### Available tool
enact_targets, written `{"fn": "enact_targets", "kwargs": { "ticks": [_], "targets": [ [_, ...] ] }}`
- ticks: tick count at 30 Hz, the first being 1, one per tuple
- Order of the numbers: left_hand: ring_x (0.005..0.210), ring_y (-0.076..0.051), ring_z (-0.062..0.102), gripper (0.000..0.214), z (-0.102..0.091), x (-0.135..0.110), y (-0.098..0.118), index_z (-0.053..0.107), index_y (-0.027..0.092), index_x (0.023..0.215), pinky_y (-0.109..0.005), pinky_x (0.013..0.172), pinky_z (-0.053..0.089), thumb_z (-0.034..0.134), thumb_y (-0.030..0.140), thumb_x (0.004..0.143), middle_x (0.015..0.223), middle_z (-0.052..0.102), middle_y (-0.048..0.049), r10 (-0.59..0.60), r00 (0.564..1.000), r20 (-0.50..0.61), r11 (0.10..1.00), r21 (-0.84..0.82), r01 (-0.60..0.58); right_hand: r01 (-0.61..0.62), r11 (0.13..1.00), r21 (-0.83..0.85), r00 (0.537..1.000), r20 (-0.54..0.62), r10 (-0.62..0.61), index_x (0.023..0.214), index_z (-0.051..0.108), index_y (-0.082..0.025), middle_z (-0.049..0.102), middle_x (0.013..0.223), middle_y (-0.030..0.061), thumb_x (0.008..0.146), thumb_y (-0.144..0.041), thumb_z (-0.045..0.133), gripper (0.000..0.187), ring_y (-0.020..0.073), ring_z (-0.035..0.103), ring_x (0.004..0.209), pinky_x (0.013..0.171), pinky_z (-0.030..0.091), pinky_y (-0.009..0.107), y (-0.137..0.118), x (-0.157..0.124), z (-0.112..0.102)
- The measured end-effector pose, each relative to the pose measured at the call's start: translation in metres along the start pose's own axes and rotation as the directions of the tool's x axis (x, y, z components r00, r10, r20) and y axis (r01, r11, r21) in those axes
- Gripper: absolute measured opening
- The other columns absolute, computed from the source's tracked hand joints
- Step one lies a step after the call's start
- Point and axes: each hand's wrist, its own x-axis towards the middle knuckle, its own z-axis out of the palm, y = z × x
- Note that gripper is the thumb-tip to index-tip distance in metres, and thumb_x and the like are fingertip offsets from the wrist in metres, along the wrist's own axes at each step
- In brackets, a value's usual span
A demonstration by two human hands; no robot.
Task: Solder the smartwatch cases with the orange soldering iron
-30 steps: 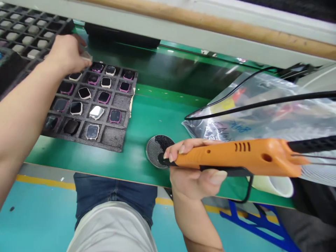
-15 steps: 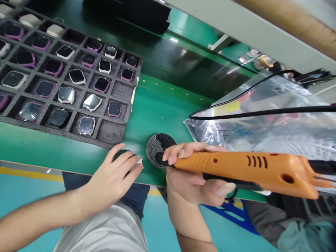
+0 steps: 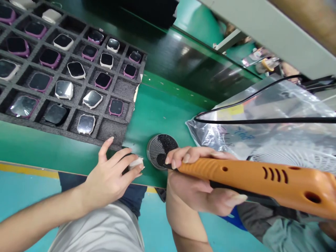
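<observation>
My right hand (image 3: 196, 182) is wrapped around an orange hand-held power tool (image 3: 236, 173) with a ribbed grip and vent slots. Its black front end reaches over a round, grey perforated disc (image 3: 156, 150) on the green table, hiding part of it. Across from it, my left hand (image 3: 112, 171) has its thumb and fingers bent around a small white and dark piece (image 3: 135, 163), mostly covered by the fingers. Beside the left fingertips lies a dark foam tray (image 3: 109, 130) holding several smartwatches, such as a silver one (image 3: 86, 124) and a purple-rimmed one (image 3: 116, 107).
At the right a clear plastic bag (image 3: 252, 105) lies under a black cable (image 3: 262, 121). Behind runs a dark glossy green strip (image 3: 194, 63), with a grey beam (image 3: 262, 28) above. A co-worker's teal clothing (image 3: 291, 234) shows at the lower right. The table's front edge is near my body.
The view has shifted slightly. The orange tool's rear end appears lower and farther right. My left index finger has lifted away from the others, and more of the white piece shows.
</observation>
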Motion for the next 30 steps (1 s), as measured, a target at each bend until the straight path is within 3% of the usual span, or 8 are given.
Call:
{"fn": "enact_targets", "kwargs": {
  "ticks": [5, 9, 11, 21, 27, 30],
  "targets": [
    [0.124, -0.024, 0.069, 0.020, 0.000, -0.002, -0.002, 0.079, 0.025, 0.122, -0.068, 0.139, 0.009, 0.068, 0.021, 0.106, 0.127, 0.080, -0.0034, 0.043, 0.999, 0.024, 0.999, -0.024, -0.043, -0.018, 0.999, -0.036, 0.999, 0.043, 0.019, 0.114, 0.072, -0.030, 0.067, 0.087, -0.0030, 0.091, -0.064, 0.072, 0.041, 0.0179, 0.064, 0.064, 0.055, 0.056, 0.039, -0.018, -0.006, -0.001],
    [0.122, -0.024, 0.067, 0.022, -0.002, -0.003, -0.004, 0.078, 0.025, 0.124, -0.066, 0.139, 0.011, 0.067, 0.021, 0.106, 0.130, 0.079, -0.0023, 0.070, 0.997, 0.045, 0.997, -0.036, -0.068, -0.031, 0.995, -0.096, 0.995, 0.090, 0.039, 0.123, 0.067, -0.030, 0.065, 0.093, -0.0012, 0.104, -0.070, 0.048, 0.049, 0.0185, 0.065, 0.073, 0.063, 0.056, 0.043, -0.033, -0.018, 0.003],
    [0.121, -0.024, 0.067, 0.021, -0.002, -0.002, -0.004, 0.078, 0.025, 0.123, -0.066, 0.140, 0.011, 0.067, 0.022, 0.105, 0.130, 0.079, -0.0016, 0.066, 0.996, 0.052, 0.997, -0.036, -0.064, -0.004, 0.994, -0.113, 0.996, 0.087, 0.013, 0.127, 0.064, -0.029, 0.063, 0.093, -0.0015, 0.103, -0.078, 0.042, 0.059, 0.0171, 0.062, 0.072, 0.061, 0.054, 0.042, -0.032, -0.023, 0.008],
    [0.121, -0.024, 0.066, 0.020, -0.001, -0.002, -0.005, 0.078, 0.022, 0.122, -0.066, 0.141, 0.009, 0.067, 0.023, 0.105, 0.131, 0.078, -0.0026, 0.070, 0.996, 0.063, 0.997, -0.032, -0.068, -0.004, 0.992, -0.128, 0.993, 0.115, 0.019, 0.124, 0.061, -0.028, 0.061, 0.091, -0.0032, 0.101, -0.075, 0.049, 0.054, 0.0157, 0.060, 0.068, 0.057, 0.052, 0.042, -0.020, -0.028, 0.020],
    [0.121, -0.024, 0.065, 0.021, -0.001, -0.002, -0.004, 0.078, 0.023, 0.124, -0.066, 0.141, 0.008, 0.066, 0.024, 0.106, 0.131, 0.078, -0.0024, 0.070, 0.995, 0.068, 0.997, -0.032, -0.068, -0.035, 0.990, -0.138, 0.991, 0.123, 0.052, 0.125, 0.063, -0.028, 0.063, 0.092, -0.0024, 0.104, -0.062, 0.058, 0.040, 0.0175, 0.063, 0.069, 0.059, 0.055, 0.043, -0.020, -0.028, 0.020],
    [0.121, -0.023, 0.065, 0.021, -0.001, -0.002, -0.004, 0.078, 0.023, 0.123, -0.065, 0.142, 0.006, 0.065, 0.024, 0.106, 0.129, 0.078, -0.0022, 0.066, 0.995, 0.068, 0.997, -0.029, -0.064, -0.014, 0.991, -0.135, 0.989, 0.147, 0.034, 0.126, 0.064, -0.027, 0.065, 0.093, -0.0014, 0.108, -0.063, 0.046, 0.045, 0.0183, 0.065, 0.071, 0.060, 0.056, 0.044, -0.021, -0.026, 0.019]
  ]
}}
